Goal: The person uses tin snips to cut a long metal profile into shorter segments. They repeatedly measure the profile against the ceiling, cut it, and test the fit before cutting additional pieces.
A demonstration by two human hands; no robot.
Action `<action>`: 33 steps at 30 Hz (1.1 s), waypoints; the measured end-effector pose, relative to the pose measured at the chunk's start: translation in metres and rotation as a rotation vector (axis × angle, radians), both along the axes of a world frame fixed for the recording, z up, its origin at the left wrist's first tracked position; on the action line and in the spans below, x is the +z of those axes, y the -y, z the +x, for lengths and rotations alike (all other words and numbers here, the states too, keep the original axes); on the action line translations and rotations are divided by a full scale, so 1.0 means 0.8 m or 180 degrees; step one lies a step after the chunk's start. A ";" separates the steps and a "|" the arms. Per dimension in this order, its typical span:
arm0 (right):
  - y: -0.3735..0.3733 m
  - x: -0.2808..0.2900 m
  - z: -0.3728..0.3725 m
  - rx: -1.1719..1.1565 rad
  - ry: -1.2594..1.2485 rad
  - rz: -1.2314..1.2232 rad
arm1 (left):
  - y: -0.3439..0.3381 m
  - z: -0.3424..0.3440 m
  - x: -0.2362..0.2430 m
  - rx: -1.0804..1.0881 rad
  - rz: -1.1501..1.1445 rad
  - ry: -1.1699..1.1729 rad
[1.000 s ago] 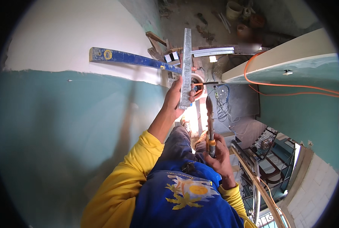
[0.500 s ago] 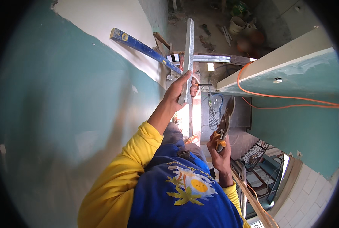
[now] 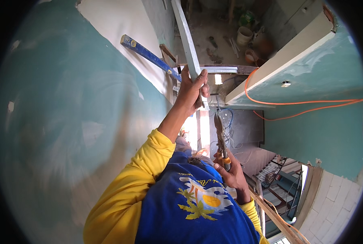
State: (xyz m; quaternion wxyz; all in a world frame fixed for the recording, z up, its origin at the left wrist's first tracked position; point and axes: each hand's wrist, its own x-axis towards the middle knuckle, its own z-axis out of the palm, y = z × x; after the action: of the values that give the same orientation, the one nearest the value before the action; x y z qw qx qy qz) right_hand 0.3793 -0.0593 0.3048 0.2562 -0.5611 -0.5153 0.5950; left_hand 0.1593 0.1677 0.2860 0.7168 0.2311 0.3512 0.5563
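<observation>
A long, straight strip of pale grey metal [image 3: 186,36] stands out ahead of the person's chest, running from the top edge down to a cut-looking lower end; its sides look folded, like a narrow channel. The left hand [image 3: 191,88] is clamped around it near that lower end, the thumb lying along its face. To the right of that end and below it, apart from the metal, the right hand [image 3: 232,174] grips a pair of snips [image 3: 220,132] by yellow-orange and dark handles, their worn, brownish blades pointing away from the body. Beyond the left hand, a blue spirit level [image 3: 149,53], long and box-shaped, slants beside the wall, and ribbed, light metal strips [image 3: 222,70] lie across a dark ledge. The left wall [image 3: 63,118] is matte blue-green with pale smears, giving way to a smooth white area [image 3: 118,20]. On the right, an orange cord [image 3: 307,101] loops over a thick pale-edged panel [image 3: 289,53]. Farther off, a whitish bucket [image 3: 244,36] stands on a rough, dusty grey floor [image 3: 195,38]. At lower right, a plain wooden rail [image 3: 277,219] runs near a white block wall [image 3: 330,199].
</observation>
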 end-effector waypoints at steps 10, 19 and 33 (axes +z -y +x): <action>-0.004 0.022 -0.005 0.0180 -0.0815 -0.0556 | -0.002 0.033 0.048 0.0514 0.0620 -0.0084; -0.014 0.021 -0.009 0.0051 -0.0734 -0.0613 | -0.004 0.029 0.061 0.0410 0.0779 -0.0287; -0.041 0.021 0.000 0.0410 0.0991 0.0825 | -0.014 0.005 0.058 0.0072 0.0593 -0.0422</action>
State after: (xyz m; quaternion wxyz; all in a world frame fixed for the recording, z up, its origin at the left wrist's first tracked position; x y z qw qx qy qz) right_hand 0.3793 -0.0261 0.3214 0.2050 -0.5744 -0.6557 0.4450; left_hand 0.1635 0.1793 0.3321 0.6611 0.3291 0.3471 0.5781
